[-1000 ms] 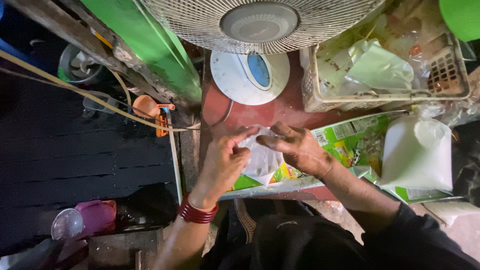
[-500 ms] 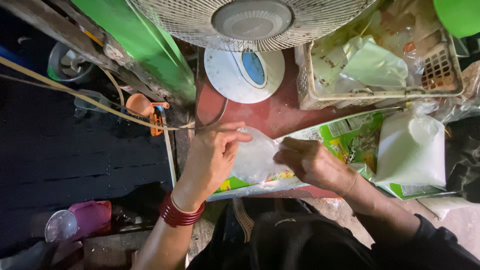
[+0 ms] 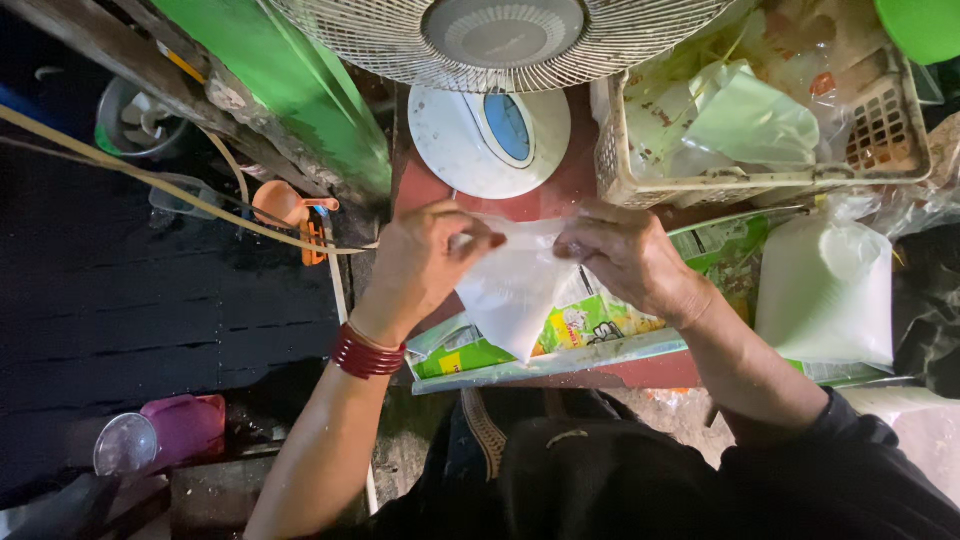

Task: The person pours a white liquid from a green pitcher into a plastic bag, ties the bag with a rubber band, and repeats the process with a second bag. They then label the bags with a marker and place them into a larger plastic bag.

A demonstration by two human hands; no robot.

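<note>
Above the near edge of the red desk (image 3: 560, 205), the left hand (image 3: 425, 265) and right hand (image 3: 625, 260) each pinch a top corner of a small clear plastic bag (image 3: 515, 290), each grip pressed tight on the film so it hangs between them over green printed sheets (image 3: 600, 320). A filled white bag (image 3: 825, 290) rests toward the right edge. Farther back stand a round white scale (image 3: 488, 140) and a cream basket (image 3: 760, 180).
</note>
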